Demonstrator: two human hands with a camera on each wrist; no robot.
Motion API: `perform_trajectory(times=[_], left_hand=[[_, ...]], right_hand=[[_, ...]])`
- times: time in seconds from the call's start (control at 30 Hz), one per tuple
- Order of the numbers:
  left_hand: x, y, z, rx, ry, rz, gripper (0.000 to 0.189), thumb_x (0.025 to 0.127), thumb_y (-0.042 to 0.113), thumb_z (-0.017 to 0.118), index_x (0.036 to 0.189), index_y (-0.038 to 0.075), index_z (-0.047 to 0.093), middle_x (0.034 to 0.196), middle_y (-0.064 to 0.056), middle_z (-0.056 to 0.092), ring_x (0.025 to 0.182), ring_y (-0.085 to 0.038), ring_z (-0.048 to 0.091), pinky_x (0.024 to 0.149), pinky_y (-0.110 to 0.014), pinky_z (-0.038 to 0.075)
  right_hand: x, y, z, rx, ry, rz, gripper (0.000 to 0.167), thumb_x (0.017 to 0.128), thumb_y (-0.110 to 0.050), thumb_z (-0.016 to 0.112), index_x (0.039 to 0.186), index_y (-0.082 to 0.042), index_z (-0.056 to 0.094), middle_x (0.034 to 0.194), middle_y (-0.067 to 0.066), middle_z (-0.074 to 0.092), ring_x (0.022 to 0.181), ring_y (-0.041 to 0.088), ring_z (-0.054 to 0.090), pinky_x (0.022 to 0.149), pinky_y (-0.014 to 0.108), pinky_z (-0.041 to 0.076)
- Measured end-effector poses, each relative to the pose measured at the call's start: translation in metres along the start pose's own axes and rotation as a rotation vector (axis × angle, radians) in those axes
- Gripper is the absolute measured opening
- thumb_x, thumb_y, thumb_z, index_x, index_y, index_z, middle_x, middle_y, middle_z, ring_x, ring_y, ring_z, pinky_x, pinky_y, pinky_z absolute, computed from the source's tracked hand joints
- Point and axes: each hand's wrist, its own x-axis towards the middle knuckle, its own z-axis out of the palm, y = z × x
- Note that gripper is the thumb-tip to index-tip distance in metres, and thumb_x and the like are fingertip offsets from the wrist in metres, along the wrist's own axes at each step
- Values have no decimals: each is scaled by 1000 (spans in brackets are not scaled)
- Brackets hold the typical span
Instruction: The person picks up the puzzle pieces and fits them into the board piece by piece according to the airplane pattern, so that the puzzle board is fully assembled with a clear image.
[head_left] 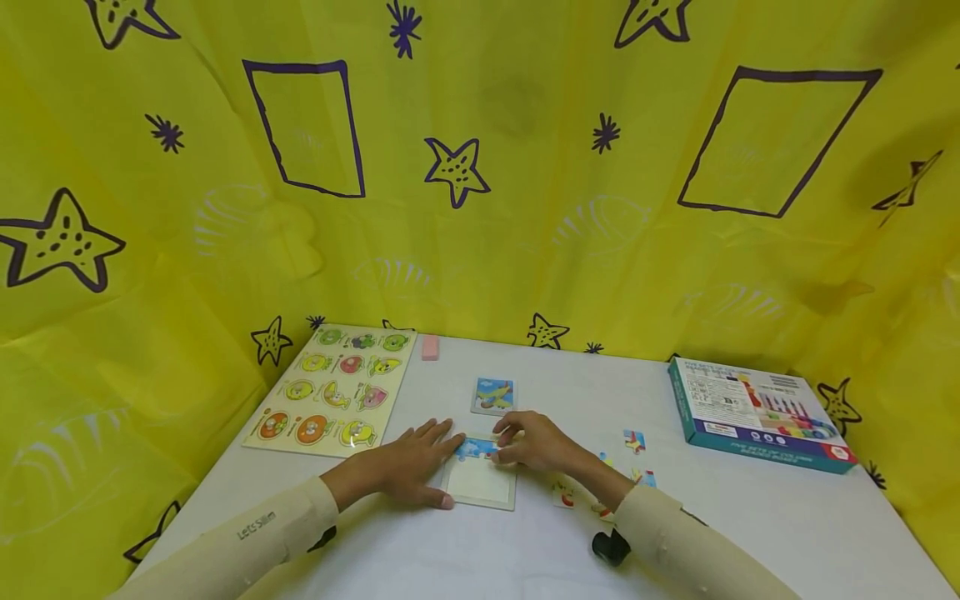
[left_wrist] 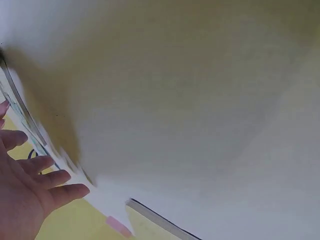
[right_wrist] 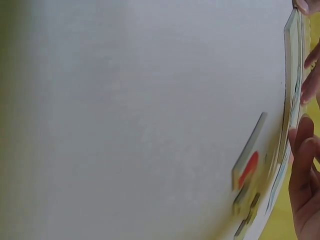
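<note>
At lower centre, our splayed left hand [head_left: 416, 462] braces the pale square tray [head_left: 480, 483]; our right hand [head_left: 542, 444], grasp unclear, should press squarely.

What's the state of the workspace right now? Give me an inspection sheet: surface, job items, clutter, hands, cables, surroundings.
Surface: white tabletop.
Job items: puzzle tray, blue pieces along its far side, the near part unfilled; loose pieces to its right, some partly hidden by the right arm; airplane card beyond the tray.
Clutter: fruit board at left, pink block near its far corner, boxed set at right, black object beside the right sleeve.
Left hand: fingers spread, at the tray's left side.
Right hand: fingers bent over the tray's far right corner; grip unclear.
Cables: nothing seen.
Surroundings: yellow patterned curtain behind and at both sides.
</note>
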Motion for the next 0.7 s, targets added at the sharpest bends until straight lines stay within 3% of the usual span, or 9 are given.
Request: perform_trajectory(times=[0.13,0.37,0.7], left_hand=[[3,3,0,3,-10,29,97,88,70,60,160,15,25,167,-18,19,152,-44,20,118,-63,27],[7,6,4,10,-45,50,95,91,68,56,162,15,21,169,-12,13,154,-41,14,120,-61,25],[8,8,6,34,-35,47,92,91,65,59,161,15,26,169,-11,16,154,-39,17,119,-59,27]], right_hand=[[-5,8,-6,19,-21,-43,32,87,-22,79,112,-5,69,95,1,70,91,16,61,71,27,52],[-14,22,-26,118,-44,-51,29,90,-17,74,112,0,68,96,5,67,65,17,63,60,28,55],[-39,40,-56,122,27,-19,31,92,-19,74,112,3,68,100,11,67,61,19,61,59,29,53]])
